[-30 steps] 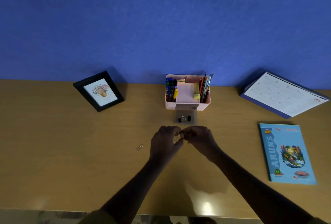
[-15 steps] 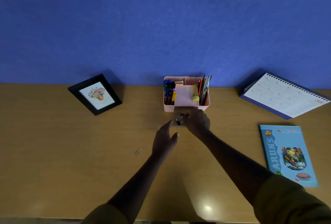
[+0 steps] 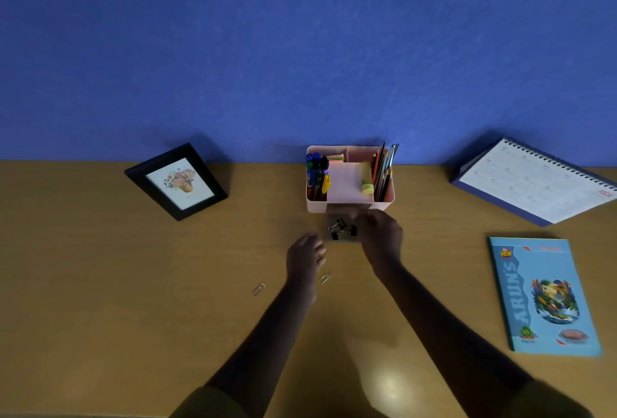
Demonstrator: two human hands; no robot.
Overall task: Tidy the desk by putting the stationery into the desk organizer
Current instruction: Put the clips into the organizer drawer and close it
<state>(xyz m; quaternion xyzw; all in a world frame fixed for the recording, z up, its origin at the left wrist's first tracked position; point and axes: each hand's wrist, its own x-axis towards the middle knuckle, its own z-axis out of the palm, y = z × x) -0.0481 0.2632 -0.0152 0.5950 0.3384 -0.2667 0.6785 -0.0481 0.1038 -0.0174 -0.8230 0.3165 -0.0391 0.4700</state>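
A paper clip (image 3: 325, 278) lies just right of the left hand (image 3: 305, 257), whose fingers are relaxed and empty. Judged light, thin and slippery, it is best pinched at its edges. The right hand (image 3: 380, 237) is blurred, so its grip cannot be told.

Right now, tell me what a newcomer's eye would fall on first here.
The pink desk organizer, crammed with pens and pencils, stands at the back against the blue wall. Just before it, black binder clips lie in a small tray, with the right hand at their right and the left hand a little nearer. One paper clip lies loose left of the left forearm, a second clip just right of it.
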